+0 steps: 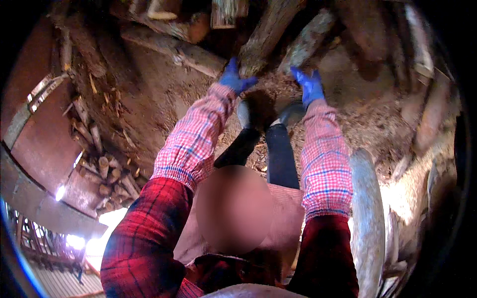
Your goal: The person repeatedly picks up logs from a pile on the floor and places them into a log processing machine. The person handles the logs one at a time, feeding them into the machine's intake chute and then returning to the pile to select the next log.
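Observation:
Both of my hands are in blue gloves and stretched out over the dirt ground. My left hand (236, 80) has its thumb apart from its fingers and holds nothing I can see. Just beyond it lies the near end of a thick brown log (263, 42). A long log (174, 48) reaches toward the same hand from the left. My right hand (310, 87) is also spread, with thumb and fingers apart. Ahead of it is a log with greyish bark (308, 40). Whether either hand touches wood cannot be made out.
Small split firewood (107, 174) is heaped at the left beside a rusty brown metal panel (47, 149). A pale thick log (367, 213) stands close by my right arm. More logs (365, 30) lie at the far right. Wood chips (348, 107) cover the ground around my shoes (290, 114).

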The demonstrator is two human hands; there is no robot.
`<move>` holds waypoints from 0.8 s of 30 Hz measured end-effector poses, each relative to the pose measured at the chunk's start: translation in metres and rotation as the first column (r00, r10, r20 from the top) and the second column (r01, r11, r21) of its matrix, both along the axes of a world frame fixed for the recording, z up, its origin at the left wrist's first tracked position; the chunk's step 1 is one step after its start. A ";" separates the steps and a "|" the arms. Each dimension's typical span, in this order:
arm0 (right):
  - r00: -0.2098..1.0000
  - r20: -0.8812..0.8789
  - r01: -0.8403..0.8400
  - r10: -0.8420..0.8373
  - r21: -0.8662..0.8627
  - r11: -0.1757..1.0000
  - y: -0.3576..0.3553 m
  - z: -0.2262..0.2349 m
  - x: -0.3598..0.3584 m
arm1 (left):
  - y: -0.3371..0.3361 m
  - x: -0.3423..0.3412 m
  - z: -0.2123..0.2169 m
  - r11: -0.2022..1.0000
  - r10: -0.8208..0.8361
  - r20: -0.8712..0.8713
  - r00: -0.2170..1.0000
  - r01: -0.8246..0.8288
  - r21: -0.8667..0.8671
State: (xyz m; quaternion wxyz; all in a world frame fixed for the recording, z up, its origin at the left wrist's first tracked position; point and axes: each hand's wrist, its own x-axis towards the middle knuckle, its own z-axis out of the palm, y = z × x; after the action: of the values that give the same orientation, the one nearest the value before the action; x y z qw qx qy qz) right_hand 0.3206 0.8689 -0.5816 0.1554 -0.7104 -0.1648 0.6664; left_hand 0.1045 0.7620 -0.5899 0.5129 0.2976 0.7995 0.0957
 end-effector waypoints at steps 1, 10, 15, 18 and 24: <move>0.998 -0.017 -0.049 0.053 0.188 0.981 0.014 -0.048 -0.017 | 0.011 -0.003 -0.027 0.999 -0.040 -0.060 0.997 0.042 0.032; 0.987 -0.159 -0.013 0.009 -0.023 1.000 0.027 0.070 0.068 | -0.028 0.027 0.089 0.970 0.241 0.556 0.795 -0.201 -0.133; 0.817 -0.466 0.175 -0.340 -0.363 0.915 0.001 0.280 0.085 | -0.002 0.033 0.251 0.448 0.852 0.524 -0.019 -0.493 -0.746; 0.903 -0.401 0.013 -0.153 -0.331 0.944 -0.061 0.371 0.104 | -0.028 0.044 0.303 0.411 0.794 0.520 -0.315 -0.353 -0.841; 0.907 -0.189 0.337 -0.377 -0.211 0.917 -0.189 0.576 0.073 | -0.060 0.069 0.520 0.582 0.792 0.608 0.059 -0.374 -0.722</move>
State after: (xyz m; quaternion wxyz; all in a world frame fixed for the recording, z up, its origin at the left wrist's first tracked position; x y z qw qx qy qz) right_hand 0.3931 0.6796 -0.0052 0.2302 -0.6591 0.0459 0.7145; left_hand 0.1731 0.7017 -0.0695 0.8139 -0.2732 0.4231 0.2897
